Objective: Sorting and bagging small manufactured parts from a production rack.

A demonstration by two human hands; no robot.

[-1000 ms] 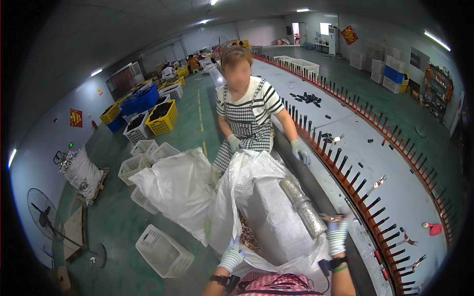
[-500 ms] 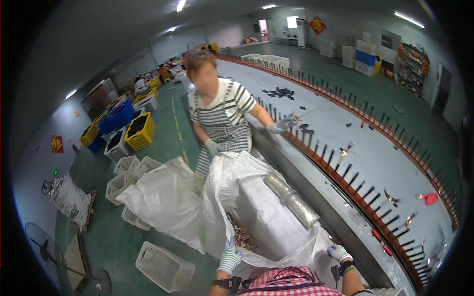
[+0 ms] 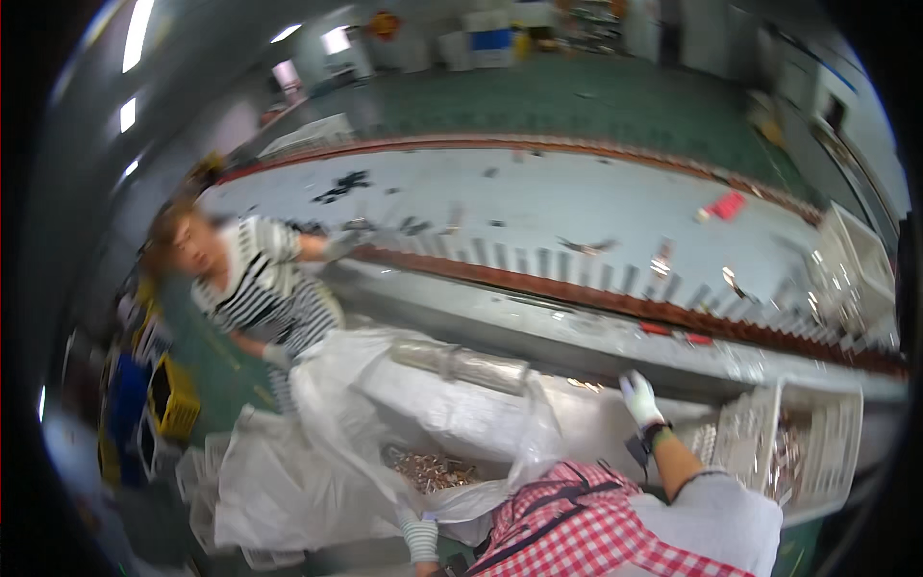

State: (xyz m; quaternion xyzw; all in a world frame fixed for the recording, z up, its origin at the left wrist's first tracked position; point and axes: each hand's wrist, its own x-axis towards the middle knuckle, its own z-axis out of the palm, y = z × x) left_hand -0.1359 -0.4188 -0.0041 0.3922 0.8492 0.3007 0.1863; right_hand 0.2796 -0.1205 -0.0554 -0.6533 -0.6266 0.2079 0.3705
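A large white woven sack (image 3: pixel 332 385) stands before me, its mouth spread wide, with a heap of small copper-coloured pieces (image 3: pixel 433 473) inside. My left hand (image 3: pixel 420 539), in a striped knit glove, is closed on the sack's near rim. Over the metal ledge to the right reaches my right hand (image 3: pixel 639 399), also gloved; its fingers look stretched out, with nothing visible in them, though motion softens the outline. A few shiny copper pieces (image 3: pixel 585 387) lie on the ledge just left of it. Across the sack's far side rests a clear plastic-wrapped roll (image 3: pixel 461 365).
Beyond the ledge runs a long grey table (image 3: pixel 538 207) edged with upright pegs, bearing scattered black parts and a red object (image 3: pixel 723 207). White crates (image 3: pixel 817 452) with metal pieces stand at right. A co-worker (image 3: pixel 264 279) in stripes stands at the left, reaching toward the table.
My view has swung to the right, bringing the white crates into sight. My right hand has moved outward over the ledge. The left stays at the sack's rim.
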